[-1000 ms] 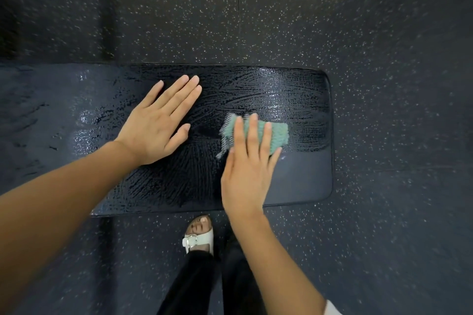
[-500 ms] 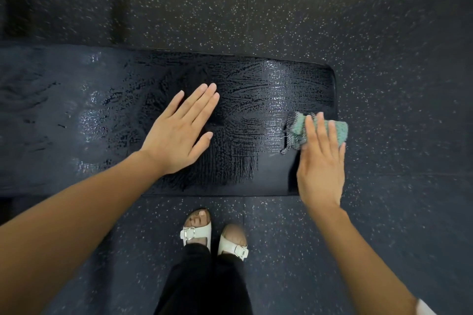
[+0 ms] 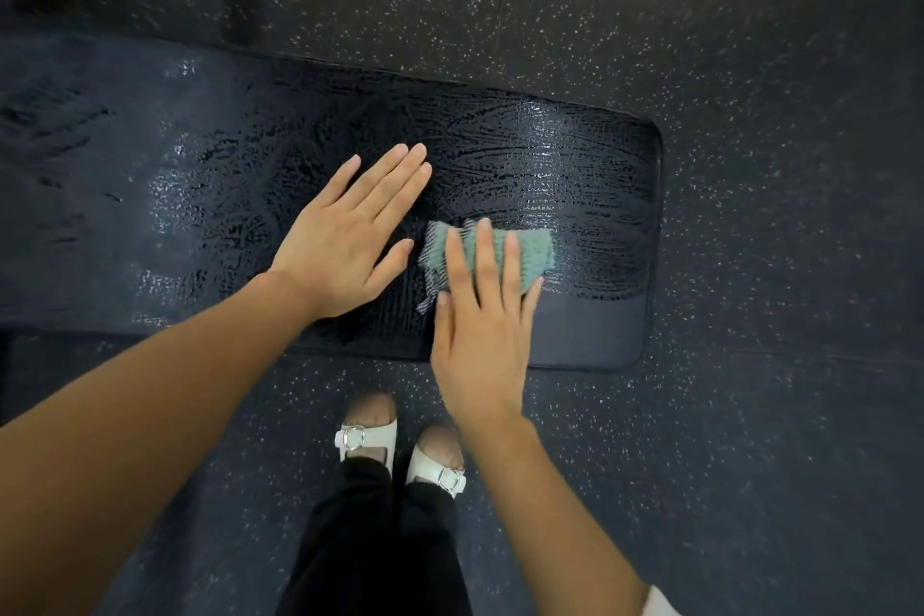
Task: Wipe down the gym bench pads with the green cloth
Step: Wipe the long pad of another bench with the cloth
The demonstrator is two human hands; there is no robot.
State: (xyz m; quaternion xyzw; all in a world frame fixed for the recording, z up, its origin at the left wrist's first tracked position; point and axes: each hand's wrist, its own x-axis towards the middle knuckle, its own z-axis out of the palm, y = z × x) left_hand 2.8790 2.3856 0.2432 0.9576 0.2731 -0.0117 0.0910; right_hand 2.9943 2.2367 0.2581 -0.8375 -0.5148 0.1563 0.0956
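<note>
A dark bench pad (image 3: 595, 330) stretches across the view, its surface streaked with wet wipe marks. The green cloth (image 3: 530, 255) lies folded on the pad, right of centre. My right hand (image 3: 482, 320) presses flat on the cloth with straight fingers, covering its near half. My left hand (image 3: 350, 240) rests flat on the wet pad just left of the cloth, fingers straight and together. A dry strip of pad shows along the near right edge.
Dark speckled rubber floor (image 3: 750, 465) surrounds the bench. My feet in white sandals (image 3: 367, 435) stand close to the pad's near edge. The pad's rounded right end (image 3: 657, 240) lies to the right of the cloth.
My right hand has slid the cloth back left from the pad's right end toward the middle. My left hand stays flat on the pad.
</note>
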